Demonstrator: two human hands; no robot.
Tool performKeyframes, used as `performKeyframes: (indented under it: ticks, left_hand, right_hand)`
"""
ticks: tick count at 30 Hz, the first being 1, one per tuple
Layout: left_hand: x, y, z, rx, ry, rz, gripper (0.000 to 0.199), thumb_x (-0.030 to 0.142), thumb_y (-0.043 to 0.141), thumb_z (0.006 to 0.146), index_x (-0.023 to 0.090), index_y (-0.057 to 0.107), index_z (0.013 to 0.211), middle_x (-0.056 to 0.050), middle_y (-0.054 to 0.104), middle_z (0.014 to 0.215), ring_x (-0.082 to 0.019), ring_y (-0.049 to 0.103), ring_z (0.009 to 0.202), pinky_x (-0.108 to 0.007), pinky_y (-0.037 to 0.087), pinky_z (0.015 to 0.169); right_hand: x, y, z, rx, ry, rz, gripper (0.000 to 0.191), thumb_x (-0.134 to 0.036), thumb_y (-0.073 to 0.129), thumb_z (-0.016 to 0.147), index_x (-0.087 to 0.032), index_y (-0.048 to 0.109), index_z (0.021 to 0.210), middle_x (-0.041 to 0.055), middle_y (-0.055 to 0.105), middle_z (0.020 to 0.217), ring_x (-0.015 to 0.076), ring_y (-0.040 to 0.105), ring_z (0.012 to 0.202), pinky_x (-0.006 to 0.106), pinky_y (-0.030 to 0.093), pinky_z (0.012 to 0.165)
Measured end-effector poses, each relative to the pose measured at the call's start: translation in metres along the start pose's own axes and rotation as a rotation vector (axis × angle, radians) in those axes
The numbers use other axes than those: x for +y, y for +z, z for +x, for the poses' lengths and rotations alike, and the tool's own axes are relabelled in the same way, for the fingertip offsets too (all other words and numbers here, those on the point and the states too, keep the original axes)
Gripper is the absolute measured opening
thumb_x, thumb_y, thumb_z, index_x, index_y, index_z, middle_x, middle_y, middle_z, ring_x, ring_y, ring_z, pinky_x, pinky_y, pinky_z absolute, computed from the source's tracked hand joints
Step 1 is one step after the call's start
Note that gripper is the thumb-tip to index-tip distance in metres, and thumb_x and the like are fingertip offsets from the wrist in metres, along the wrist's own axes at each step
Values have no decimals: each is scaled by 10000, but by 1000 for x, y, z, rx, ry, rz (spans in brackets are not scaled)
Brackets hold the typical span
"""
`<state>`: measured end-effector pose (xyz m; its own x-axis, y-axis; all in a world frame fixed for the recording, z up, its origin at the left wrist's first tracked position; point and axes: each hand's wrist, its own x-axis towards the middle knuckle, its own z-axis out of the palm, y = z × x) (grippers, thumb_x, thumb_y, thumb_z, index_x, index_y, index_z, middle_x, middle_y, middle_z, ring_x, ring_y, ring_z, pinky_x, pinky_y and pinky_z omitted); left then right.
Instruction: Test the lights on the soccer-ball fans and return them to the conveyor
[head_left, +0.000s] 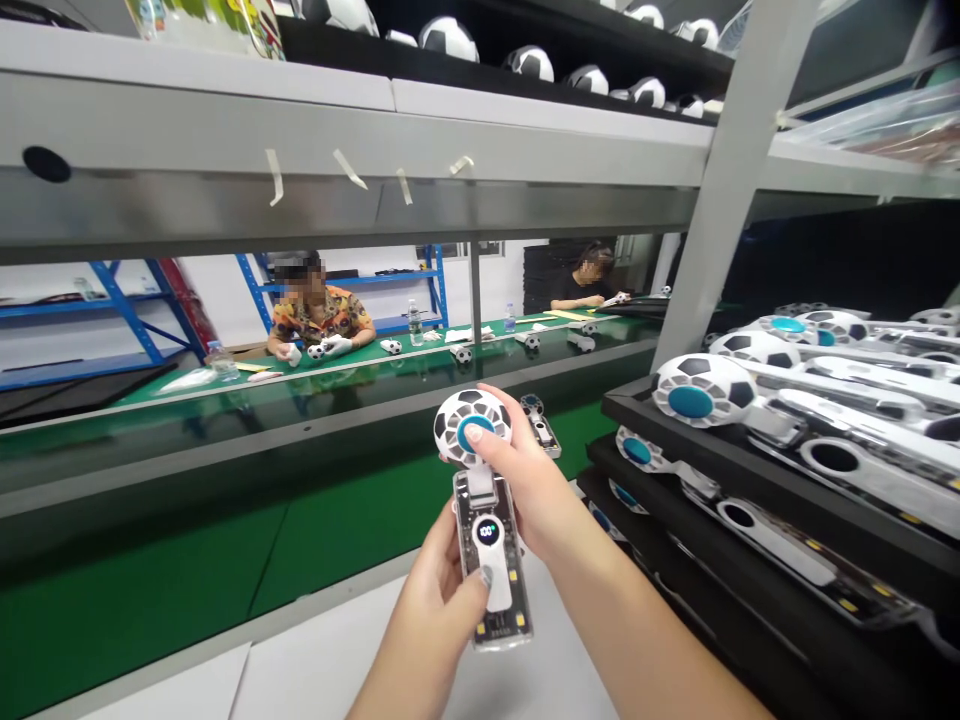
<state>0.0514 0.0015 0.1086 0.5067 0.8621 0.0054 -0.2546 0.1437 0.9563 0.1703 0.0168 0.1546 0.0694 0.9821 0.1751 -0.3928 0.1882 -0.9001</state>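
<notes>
Both hands clasp the handheld fan: left hand low, right hand high.

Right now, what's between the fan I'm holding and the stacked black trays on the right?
In the head view, another fan unit lies on the table between the handheld fan and the black trays, partly hidden behind the right hand.

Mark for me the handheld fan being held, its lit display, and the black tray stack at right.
handheld fan [472, 430]: head view, on the football-patterned head.
lit display [487, 531]: head view, on the round screen in the clear handle.
black tray stack [750, 500]: head view, on a tray's front edge.
</notes>
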Motion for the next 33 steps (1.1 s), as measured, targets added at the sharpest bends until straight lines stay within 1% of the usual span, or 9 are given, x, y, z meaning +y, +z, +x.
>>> performKeyframes:
  ticks: [3, 5, 7, 11, 17, 23, 28, 30, 33]
  left_hand:
    - [1, 0, 0, -6, -26, -45, 609, 429, 591, 752, 218, 402, 1291, -107, 468, 1296, -339, 424, 1169, -431, 357, 952]
    - [1, -2, 0, -6, -30, -65, 635, 456, 583, 751, 214, 386, 1304, -115, 475, 1285, -349, 422, 1166, -452, 342, 959]
    - [-1, -5, 1, -27, -19, -53, 667, 446, 600, 746, 218, 352, 1321, -115, 461, 1297, -345, 399, 1188, -446, 337, 968]
    - [-7, -10, 2, -79, -6, 23, 627, 417, 590, 776, 270, 315, 1320, -76, 403, 1351, -304, 342, 1240, -402, 340, 980]
    - [-8, -9, 5, -45, 0, 73, 524, 422, 549, 810, 254, 363, 1271, -79, 415, 1335, -296, 363, 1226, -393, 344, 979]
    - [-10, -12, 6, -53, 21, 54, 545, 411, 557, 808, 242, 343, 1280, -91, 455, 1295, -299, 373, 1222, -404, 353, 982]
    - [-10, -12, 5, -4, 20, 78, 527, 414, 556, 808, 270, 359, 1276, -74, 441, 1314, -288, 424, 1187, -384, 382, 960]
    - [-7, -11, 5, 29, 10, 76, 507, 412, 565, 800, 269, 391, 1254, -76, 458, 1299, -290, 458, 1156, -384, 401, 936]
    - [2, -10, 4, 74, 17, 33, 498, 400, 589, 778, 240, 430, 1222, -91, 482, 1274, -300, 467, 1146, -396, 396, 938]
  right_hand:
    - [7, -2, 4, 15, -62, 38, 480, -370, 641, 740, -282, 417, 1155, 10, 570, 949, 157, 578, 809, 263, 452, 679]
    - [11, -2, 6, 33, -96, 28, 465, -376, 646, 733, -280, 433, 1135, 8, 572, 942, 151, 575, 793, 253, 449, 658]
    - [14, -2, 8, 47, -111, 14, 467, -387, 650, 727, -286, 437, 1131, 5, 580, 941, 150, 575, 791, 253, 449, 659]
    - [15, -1, 10, 82, -93, -7, 480, -388, 657, 708, -282, 441, 1123, 6, 597, 926, 160, 579, 811, 263, 448, 682]
    - [13, 1, 8, 85, -40, -50, 510, -389, 650, 697, -282, 431, 1145, 14, 603, 938, 171, 583, 805, 287, 450, 689]
    - [12, 2, 8, 72, -19, -4, 552, -396, 665, 682, -287, 416, 1163, 18, 596, 952, 162, 578, 766, 283, 448, 672]
    - [15, 3, 10, 75, -2, 68, 580, -494, 590, 739, -345, 342, 1242, 3, 585, 918, 129, 552, 651, 287, 434, 647]
    - [16, 3, 11, 56, -18, 85, 573, -519, 566, 751, -345, 335, 1247, 4, 579, 963, 131, 556, 690, 280, 430, 666]
    - [17, 2, 12, 3, -31, 79, 592, -514, 573, 752, -329, 317, 1253, 12, 554, 1067, 153, 565, 830, 282, 428, 732]
